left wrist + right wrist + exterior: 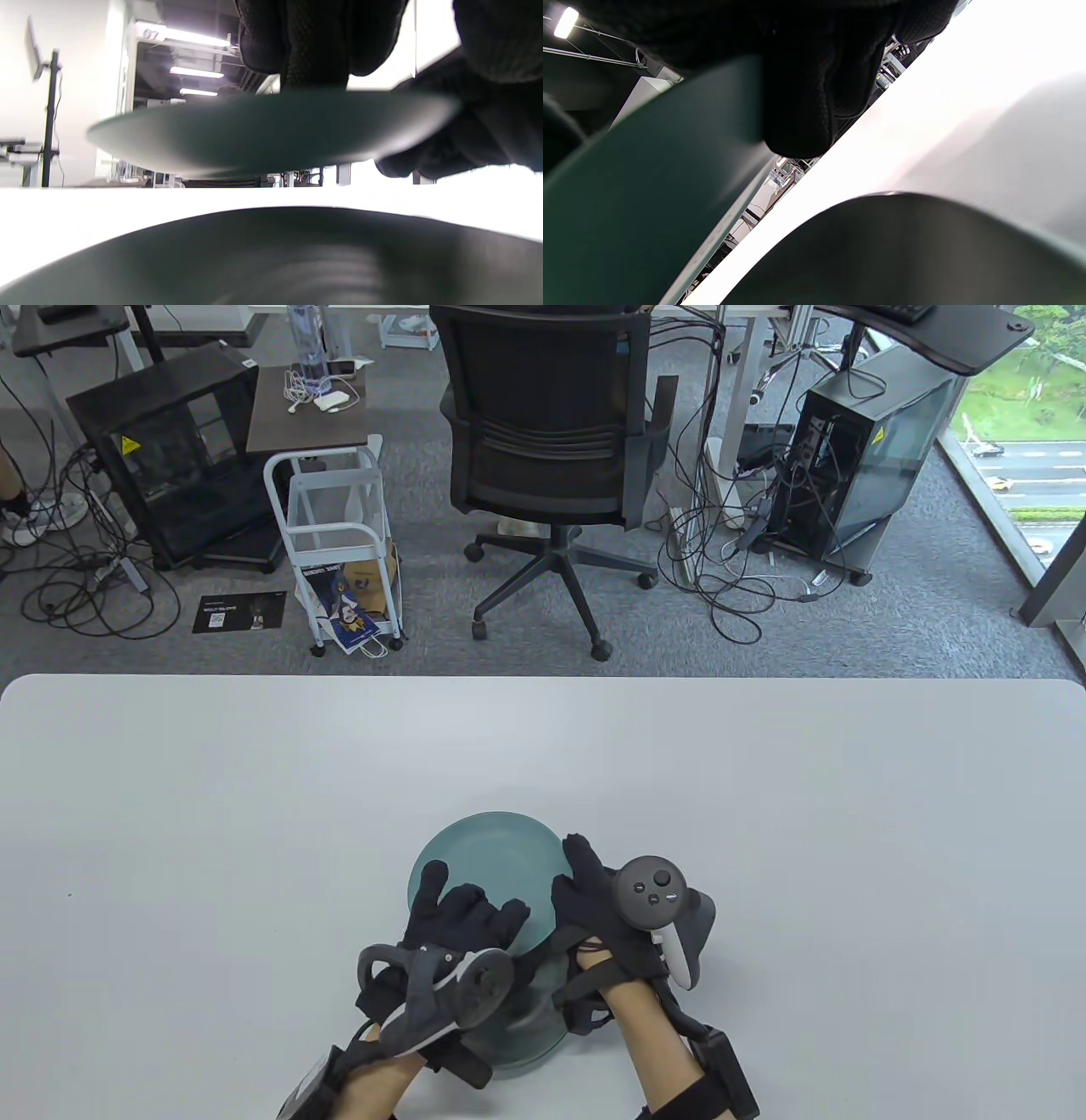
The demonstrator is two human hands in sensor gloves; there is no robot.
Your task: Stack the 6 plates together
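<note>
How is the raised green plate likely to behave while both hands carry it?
The raised plate keeps its shape, so it is probably rigid. It looks smooth and glossy, so perhaps slippery. The left hand and right hand both hold it, suggesting breakable weight.

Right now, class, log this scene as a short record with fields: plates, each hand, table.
upper plate: teal, lifted clear of the one below, as the left wrist view shows
lower plate: on the table, under the wrists; how many lie in it cannot be told
left hand: holds the upper plate's near-left rim
right hand: holds its right rim
table: white
</note>
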